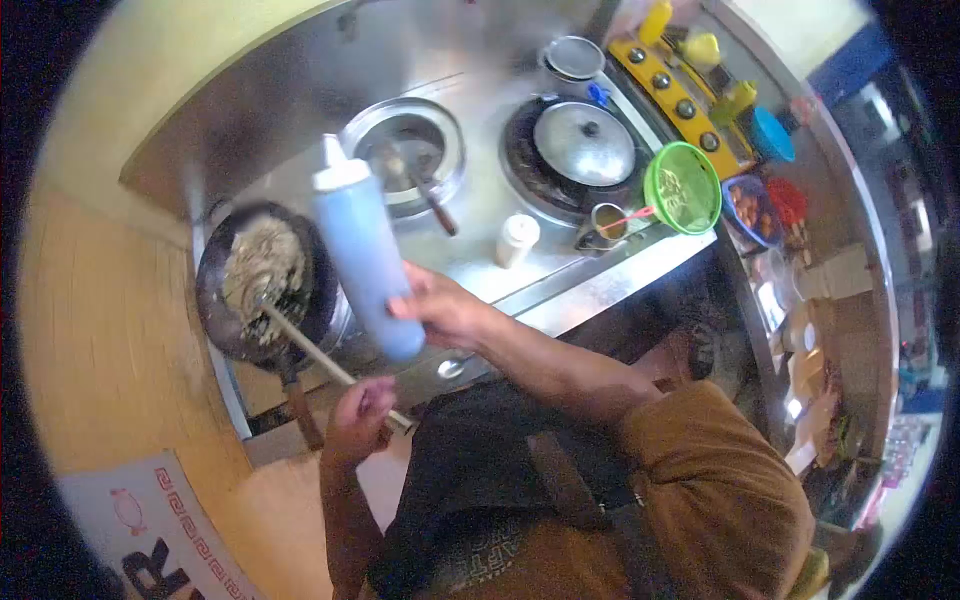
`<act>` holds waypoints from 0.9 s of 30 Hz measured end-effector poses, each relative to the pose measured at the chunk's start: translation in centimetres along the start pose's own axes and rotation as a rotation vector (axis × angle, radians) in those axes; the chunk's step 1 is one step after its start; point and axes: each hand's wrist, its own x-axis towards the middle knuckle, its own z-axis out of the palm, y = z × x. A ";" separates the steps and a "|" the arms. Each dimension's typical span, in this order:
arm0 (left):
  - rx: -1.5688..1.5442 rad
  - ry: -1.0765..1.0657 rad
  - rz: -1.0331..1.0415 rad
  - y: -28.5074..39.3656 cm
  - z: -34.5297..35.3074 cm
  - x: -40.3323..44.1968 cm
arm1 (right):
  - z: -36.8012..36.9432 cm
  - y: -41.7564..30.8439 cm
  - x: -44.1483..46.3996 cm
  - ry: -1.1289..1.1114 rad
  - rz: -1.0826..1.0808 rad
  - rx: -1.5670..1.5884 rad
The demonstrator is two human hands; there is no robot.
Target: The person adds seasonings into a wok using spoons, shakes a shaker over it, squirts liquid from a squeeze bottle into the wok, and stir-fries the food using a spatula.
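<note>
My right hand is closed around a bluish squeeze bottle with a white cap. The bottle leans to the left, its nozzle pointing up, close to the right side of a dark wok. Down at the lower left, my left hand grips the pale handle of a long-handled cooking utensil. Its head is buried in the whitish food in the wok, so its shape is hidden. The wok's own wooden handle sticks out toward me, left of my left hand.
A ladle rests in a round metal pot. Behind my right hand stand a white shaker bottle, a lidded pan, a metal cup and a green-rimmed bowl. A yellow panel with several knobs borders the right side.
</note>
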 end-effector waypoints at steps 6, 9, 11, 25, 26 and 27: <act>0.225 0.034 0.164 0.0 15.8 17.4 | -10.7 -20.8 -19.2 0.457 -0.459 -0.678; 0.127 0.140 0.210 -1.7 20.2 23.9 | -20.9 -31.8 -28.5 1.162 -0.546 -1.149; 0.067 0.172 0.317 -3.3 21.5 27.0 | -25.8 -38.6 -32.2 1.301 -0.863 -1.112; -0.238 0.636 0.452 9.2 19.4 17.2 | -54.2 -51.6 -38.5 1.493 -0.471 -1.629; -0.094 0.735 0.403 10.5 16.7 15.1 | -54.7 -51.4 -38.2 1.688 -0.473 -1.610; 0.047 0.802 0.344 12.1 14.2 13.3 | -54.3 -50.9 -38.1 1.777 -0.406 -1.429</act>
